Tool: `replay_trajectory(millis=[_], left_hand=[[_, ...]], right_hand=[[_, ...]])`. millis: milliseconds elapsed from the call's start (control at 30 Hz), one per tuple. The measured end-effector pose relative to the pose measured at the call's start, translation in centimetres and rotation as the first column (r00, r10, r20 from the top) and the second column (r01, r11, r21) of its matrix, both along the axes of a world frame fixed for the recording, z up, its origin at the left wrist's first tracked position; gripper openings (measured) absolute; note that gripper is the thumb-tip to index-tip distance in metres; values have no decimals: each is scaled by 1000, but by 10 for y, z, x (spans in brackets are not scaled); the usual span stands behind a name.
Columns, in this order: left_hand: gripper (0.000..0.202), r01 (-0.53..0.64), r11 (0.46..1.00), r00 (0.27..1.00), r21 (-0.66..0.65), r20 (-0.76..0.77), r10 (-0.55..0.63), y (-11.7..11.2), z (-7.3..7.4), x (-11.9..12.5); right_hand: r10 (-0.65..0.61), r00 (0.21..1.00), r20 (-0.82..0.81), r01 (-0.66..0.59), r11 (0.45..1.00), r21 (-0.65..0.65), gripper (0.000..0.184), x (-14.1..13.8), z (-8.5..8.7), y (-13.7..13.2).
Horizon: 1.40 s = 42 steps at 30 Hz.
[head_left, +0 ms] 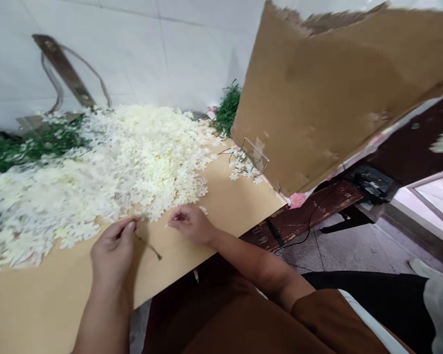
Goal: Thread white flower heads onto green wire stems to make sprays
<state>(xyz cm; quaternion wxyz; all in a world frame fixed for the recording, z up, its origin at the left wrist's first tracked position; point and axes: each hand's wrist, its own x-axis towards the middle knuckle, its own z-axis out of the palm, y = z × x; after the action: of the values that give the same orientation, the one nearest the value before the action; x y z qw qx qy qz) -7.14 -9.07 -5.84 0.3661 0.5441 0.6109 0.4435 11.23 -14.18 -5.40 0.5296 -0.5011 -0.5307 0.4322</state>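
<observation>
My left hand (114,246) is closed in a pinch on a thin green stem (149,246) that trails down and right over the brown cardboard worktop (221,201). A little to its right, my right hand (190,223) has its fingers curled together at the near edge of a big heap of white fabric flower petals (107,167); what it pinches is too small to make out. Both hands rest on the cardboard just in front of the heap.
Green plastic stems lie at the far left (25,145) and at the back (227,110). A large torn cardboard sheet (335,88) leans up on the right. A metal bracket (64,71) stands against the white tiled wall. Dark bench and cable lie below right.
</observation>
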Motion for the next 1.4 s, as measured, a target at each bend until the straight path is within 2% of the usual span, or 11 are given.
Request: replay_trajectory(millis=[100,200,333,467,600,733,867,1033,1200,1267,1400], left_hand=[[20,150,980,988,132,-45,-145,-6,0,5],[19,291,932,957,216,-49,-287,-9,2,8],[20,373,894,927,247,-60,-370,-10,6,8],[20,415,873,908,255,-59,-414,-12,7,6],[20,448,850,893,278,-88,-441,-12,4,6],[21,486,828,874,281,-151,-462,-11,4,7],[22,509,823,859,253,-204,-469,-12,6,8],[24,527,814,846,245,-251,-471,-13,7,9],[24,558,796,812,234,-351,-466,-13,5,10],[24,565,791,804,234,-373,-464,-13,4,10],[27,584,779,792,228,-370,-486,-14,4,10]], right_hand=[[36,992,-117,-39,999,-23,13,-8,6,5],[66,971,-229,-71,997,-16,21,-13,12,13],[88,955,-283,-110,992,-64,34,-14,18,19],[82,946,-313,-119,988,-99,37,-14,19,18],[62,968,-244,-87,992,-94,32,-14,16,16],[-1,1000,3,1,1000,23,16,-13,15,12],[-30,983,180,4,989,148,8,-11,13,7],[-33,976,215,3,991,136,8,-8,7,5],[-99,897,430,-1,974,227,7,-6,10,3],[-90,904,418,3,979,206,7,-7,10,3],[-8,985,175,-2,998,59,8,-9,8,2]])
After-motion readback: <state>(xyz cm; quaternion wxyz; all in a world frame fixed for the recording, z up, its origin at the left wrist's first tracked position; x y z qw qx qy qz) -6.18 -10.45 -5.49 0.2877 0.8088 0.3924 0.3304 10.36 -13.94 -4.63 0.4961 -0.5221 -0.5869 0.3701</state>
